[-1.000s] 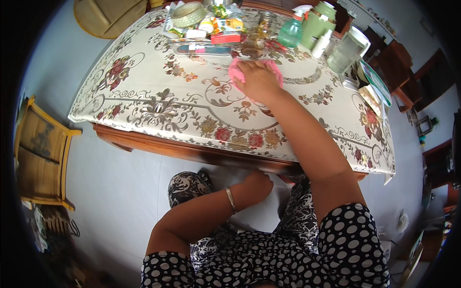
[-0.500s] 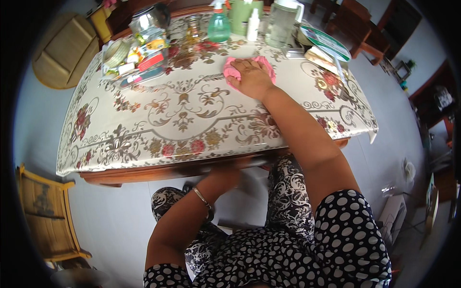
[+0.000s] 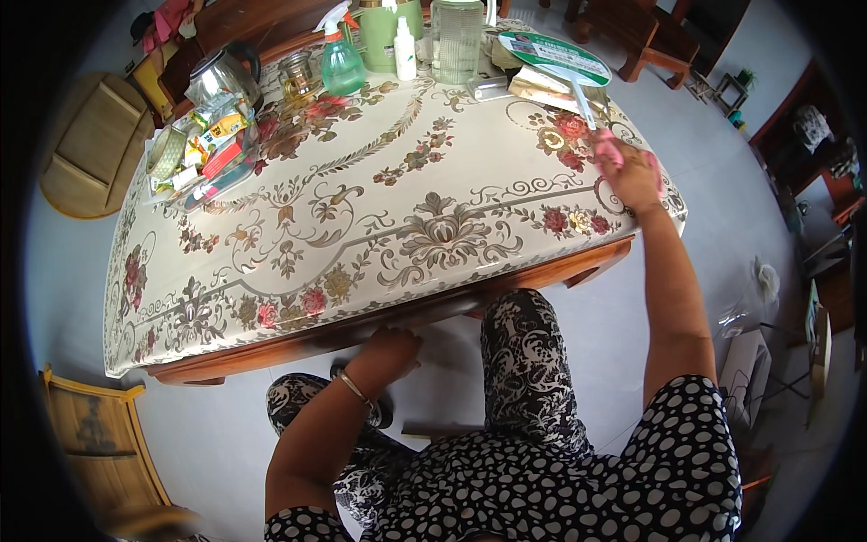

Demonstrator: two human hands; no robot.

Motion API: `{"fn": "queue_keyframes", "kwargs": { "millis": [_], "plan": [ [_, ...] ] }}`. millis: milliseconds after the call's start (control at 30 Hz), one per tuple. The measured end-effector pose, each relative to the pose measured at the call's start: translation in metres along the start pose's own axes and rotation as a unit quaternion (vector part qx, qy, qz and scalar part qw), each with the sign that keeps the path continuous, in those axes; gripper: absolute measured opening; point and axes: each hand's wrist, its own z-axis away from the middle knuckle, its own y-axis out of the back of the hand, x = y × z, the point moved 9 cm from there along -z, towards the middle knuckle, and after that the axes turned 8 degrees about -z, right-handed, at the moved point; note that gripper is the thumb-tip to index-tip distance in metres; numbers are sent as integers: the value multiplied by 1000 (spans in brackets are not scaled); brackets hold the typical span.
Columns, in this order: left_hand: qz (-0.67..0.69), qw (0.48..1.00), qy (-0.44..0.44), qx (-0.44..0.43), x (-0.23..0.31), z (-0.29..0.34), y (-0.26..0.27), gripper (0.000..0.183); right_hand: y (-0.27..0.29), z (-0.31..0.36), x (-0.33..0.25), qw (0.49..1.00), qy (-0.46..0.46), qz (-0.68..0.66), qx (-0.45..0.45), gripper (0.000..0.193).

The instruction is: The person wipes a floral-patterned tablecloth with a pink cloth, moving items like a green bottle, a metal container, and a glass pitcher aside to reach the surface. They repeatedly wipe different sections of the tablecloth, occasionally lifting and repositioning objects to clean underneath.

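The crumpled pink cloth (image 3: 612,152) lies under the bare right hand (image 3: 638,183), near the right end of the cream, flower-patterned worktop (image 3: 397,203), just beside the handle of a flat green-and-white oval fan (image 3: 553,58). Its fingers bend over the cloth, holding it (their spread is blurred). The left hand (image 3: 386,356), braceleted, is curled closed beside the worktop's front edge.

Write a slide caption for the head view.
Right hand holding a pink cloth on a flowered tablecloth, left hand near the table's front edge.
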Motion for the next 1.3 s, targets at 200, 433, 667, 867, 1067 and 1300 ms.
{"fn": "queue_keyframes", "kwargs": {
  "millis": [200, 433, 667, 867, 1067, 1300],
  "plan": [
    [7, 1000, -13, -1, 3, -4, -9, 37, -1, 6, 137, 979, -195, 56, -2, 54],
    [24, 999, -19, 39, 11, 8, 7, 33, -1, 17, 83, 989, -134, 65, 19, 53],
    [76, 968, -65, 230, 23, 40, 43, 20, 10, 64, -98, 983, 142, -80, 82, 43],
    [85, 966, -60, 235, 24, 53, 52, 13, 14, 100, -268, 943, 279, -182, -13, 48],
    [71, 986, -12, 149, 9, 51, 31, 15, -6, 134, -441, 874, 419, -242, -51, 49],
    [344, 833, -38, 432, -31, 54, 57, 23, -25, 183, -617, 796, 522, -303, -45, 48]
  ]
}}
